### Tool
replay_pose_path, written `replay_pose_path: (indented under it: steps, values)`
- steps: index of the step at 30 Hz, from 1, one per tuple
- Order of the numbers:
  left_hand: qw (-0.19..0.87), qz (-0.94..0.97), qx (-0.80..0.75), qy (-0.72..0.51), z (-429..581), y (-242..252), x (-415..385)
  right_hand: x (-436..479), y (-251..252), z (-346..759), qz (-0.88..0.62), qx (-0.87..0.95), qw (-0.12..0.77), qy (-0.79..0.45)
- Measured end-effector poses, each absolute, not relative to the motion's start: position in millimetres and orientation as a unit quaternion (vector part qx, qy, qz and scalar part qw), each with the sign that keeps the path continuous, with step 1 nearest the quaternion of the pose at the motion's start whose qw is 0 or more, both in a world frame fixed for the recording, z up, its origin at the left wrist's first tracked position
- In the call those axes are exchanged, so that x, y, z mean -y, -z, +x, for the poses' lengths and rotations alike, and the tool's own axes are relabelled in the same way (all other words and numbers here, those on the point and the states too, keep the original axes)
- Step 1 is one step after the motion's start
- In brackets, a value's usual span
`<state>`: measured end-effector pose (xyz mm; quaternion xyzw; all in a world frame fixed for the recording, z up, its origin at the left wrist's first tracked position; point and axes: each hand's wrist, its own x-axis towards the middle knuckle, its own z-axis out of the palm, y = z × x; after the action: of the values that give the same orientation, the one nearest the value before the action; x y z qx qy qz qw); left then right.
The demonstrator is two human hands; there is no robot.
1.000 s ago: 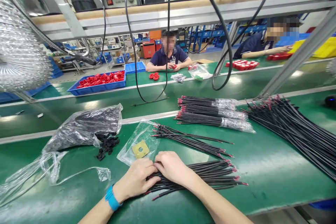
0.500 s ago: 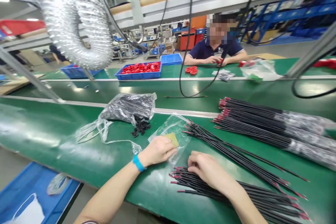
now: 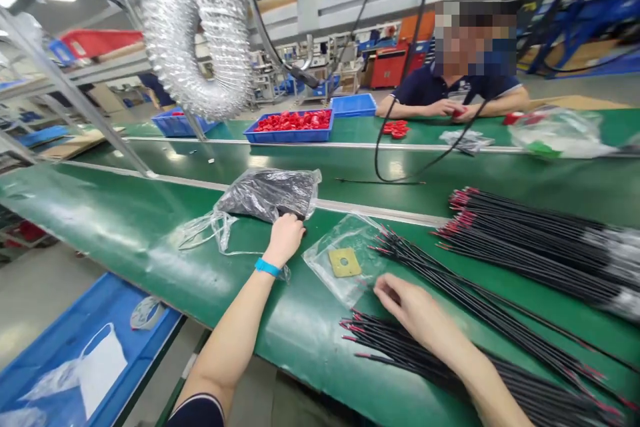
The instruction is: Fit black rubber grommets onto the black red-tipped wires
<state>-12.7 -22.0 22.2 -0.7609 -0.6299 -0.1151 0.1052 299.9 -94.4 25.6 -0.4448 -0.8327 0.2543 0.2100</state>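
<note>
My left hand [image 3: 286,238], with a blue band at the wrist, reaches to the small black parts at the mouth of the clear plastic bag [image 3: 267,193]. Its fingertips and most of those loose parts are hidden. My right hand [image 3: 407,303] hovers over the left ends of the near bundle of black cables [image 3: 385,343], its fingers curled and thumb close to them. A small reddish tip shows just left of these fingers; whether they hold it is unclear. Between the hands, a yellowish square plate with a hole [image 3: 345,262] lies on a flat clear bag [image 3: 320,255].
More black cables with red ends [image 3: 450,280] lie behind my right hand, and wrapped bundles [image 3: 525,233] farther right. Across the green bench [image 3: 210,280], a co-worker [image 3: 450,90] handles a red part near a blue tray [image 3: 290,137] of red pieces. A black cable loop [image 3: 377,160] hangs down.
My left hand has moved from the yellowish plate up to the black parts by the bag, uncovering the plate. My right hand has lifted slightly off the near cables. The view has shifted left.
</note>
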Motion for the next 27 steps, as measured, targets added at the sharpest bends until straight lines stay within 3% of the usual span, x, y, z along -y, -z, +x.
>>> replay_pose_path:
  steps: [4, 7, 13, 17, 19, 22, 24, 27]
  values:
    - [0.084, -0.775, 0.616, 0.111, -14.5, -22.2, 22.0, 84.3, -13.4, 290.6, -0.473, 0.790, 0.317, -0.227]
    - [0.064, -0.784, 0.609, 0.098, -19.0, -22.8, 21.2, 79.5, -1.6, 280.2, -0.474, 0.792, 0.349, -0.161]
    - [0.044, -0.776, 0.614, 0.138, -21.3, -24.5, 20.0, 80.0, 11.4, 267.8, -0.472, 0.840, 0.265, -0.022]
    - [0.031, -0.765, 0.593, 0.248, -11.1, -27.7, 23.2, 80.9, 12.3, 267.2, -0.462, 0.866, 0.187, 0.045]
    - [-0.053, -0.731, 0.579, 0.356, -0.6, -28.6, 26.4, 81.3, 11.6, 268.0, -0.455, 0.871, 0.176, 0.063]
    - [-0.317, -0.628, 0.520, 0.485, 22.2, -25.7, 34.0, 82.7, 7.6, 270.4, -0.454, 0.857, 0.238, 0.044]
    - [-0.482, -0.545, 0.461, 0.509, 38.7, -20.3, 40.5, 84.7, 2.7, 271.7, -0.459, 0.829, 0.318, 0.009]
    - [-0.619, -0.454, 0.391, 0.508, 58.3, -10.2, 50.2, 89.2, -5.0, 271.5, -0.450, 0.790, 0.413, -0.050]
